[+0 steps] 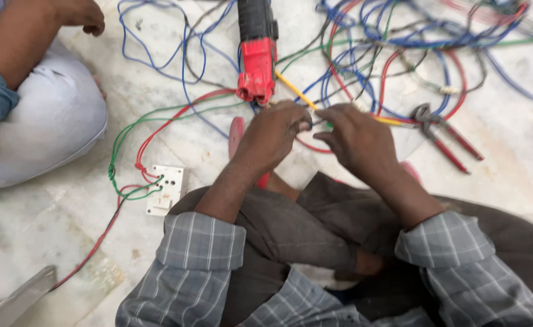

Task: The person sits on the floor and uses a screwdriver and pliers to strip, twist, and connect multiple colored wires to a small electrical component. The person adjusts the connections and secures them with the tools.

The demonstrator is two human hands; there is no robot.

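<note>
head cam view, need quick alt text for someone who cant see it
A seated person's left hand and right hand pinch thin wires together over a marble floor, beside a red and black power tool, red-handled pliers and a white switch plate.

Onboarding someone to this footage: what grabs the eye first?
The left hand and right hand meet mid-frame, pinching thin wires. Just above stands a red-and-black power tool, with a tangle of coloured wires upper right. Red-handled pliers lie right; a white switch plate lies left.
</note>
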